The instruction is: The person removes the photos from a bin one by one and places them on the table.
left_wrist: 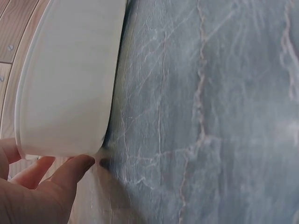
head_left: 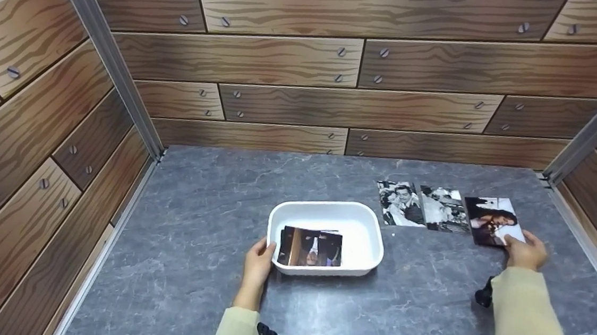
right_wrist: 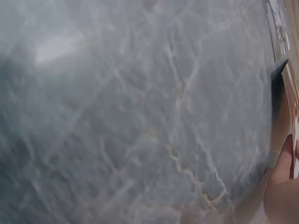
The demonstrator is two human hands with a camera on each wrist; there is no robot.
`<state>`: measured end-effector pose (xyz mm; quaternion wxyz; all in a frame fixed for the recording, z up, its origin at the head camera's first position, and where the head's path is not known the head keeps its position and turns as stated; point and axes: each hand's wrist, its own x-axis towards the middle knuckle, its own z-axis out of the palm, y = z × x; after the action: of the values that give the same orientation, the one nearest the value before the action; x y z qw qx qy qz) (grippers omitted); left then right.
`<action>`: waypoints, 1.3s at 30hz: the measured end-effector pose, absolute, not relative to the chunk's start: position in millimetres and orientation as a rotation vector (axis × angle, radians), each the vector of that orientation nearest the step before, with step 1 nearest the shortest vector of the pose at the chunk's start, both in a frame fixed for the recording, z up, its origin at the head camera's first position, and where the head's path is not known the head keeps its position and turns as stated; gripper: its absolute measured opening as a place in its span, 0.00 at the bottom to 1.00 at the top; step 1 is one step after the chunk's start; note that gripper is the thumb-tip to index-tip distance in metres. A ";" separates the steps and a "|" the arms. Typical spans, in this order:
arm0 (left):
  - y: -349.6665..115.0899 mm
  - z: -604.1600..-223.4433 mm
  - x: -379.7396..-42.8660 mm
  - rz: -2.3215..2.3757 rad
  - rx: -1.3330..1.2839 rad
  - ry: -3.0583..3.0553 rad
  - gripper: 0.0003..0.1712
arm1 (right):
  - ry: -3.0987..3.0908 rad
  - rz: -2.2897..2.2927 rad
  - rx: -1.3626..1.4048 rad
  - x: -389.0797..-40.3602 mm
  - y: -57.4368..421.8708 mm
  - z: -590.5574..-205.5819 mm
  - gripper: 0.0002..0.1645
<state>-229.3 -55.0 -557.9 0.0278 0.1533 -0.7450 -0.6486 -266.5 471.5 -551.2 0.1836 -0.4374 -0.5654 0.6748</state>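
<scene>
A white plastic tub [head_left: 361, 237] stands on the grey marbled table, with several loose photos [head_left: 315, 248] piled in its left part. My left hand [head_left: 258, 264] holds the tub's left end; in the left wrist view the thumb [left_wrist: 70, 172] presses its outer wall near the bottom, and fingers reach the rim. At the right, my right hand [head_left: 527, 250] pinches the near right corner of a colour photo [head_left: 489, 221] of a dark-haired person. In the right wrist view this photo [right_wrist: 292, 88] is edge-on, its near side raised off the table.
Two black-and-white photos, one of a couple [head_left: 400, 203] and one with light figures [head_left: 444, 207], lie side by side between the tub and the colour photo. Wood-patterned walls [head_left: 290, 56] close in the table [head_left: 187, 240] at the back and both sides.
</scene>
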 end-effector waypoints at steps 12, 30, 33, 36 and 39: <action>-55.3 -560.2 -230.8 -2.004 0.470 -2.310 0.24 | -2.197 1.253 -1.283 -268.2 470.8 -562.1 0.32; -56.3 -558.4 -229.4 -2.019 0.494 -2.292 0.23 | -2.075 1.604 -0.804 -313.7 385.6 -521.1 0.50; -55.7 -558.4 -230.0 -2.022 0.495 -2.299 0.24 | -2.130 1.772 -0.623 -316.6 343.2 -504.2 0.51; -54.5 -559.0 -230.6 -2.033 0.521 -2.312 0.24 | -2.192 1.873 -0.435 -313.1 299.5 -496.0 0.49; -54.8 -558.7 -230.9 -2.035 0.530 -2.311 0.24 | -2.220 1.946 -0.204 -307.8 257.2 -499.5 0.42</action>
<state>-230.9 -54.8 -558.7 0.0082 0.1695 -0.7396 -0.6513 -307.8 257.2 -499.5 0.0910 -0.0685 -0.7470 0.6550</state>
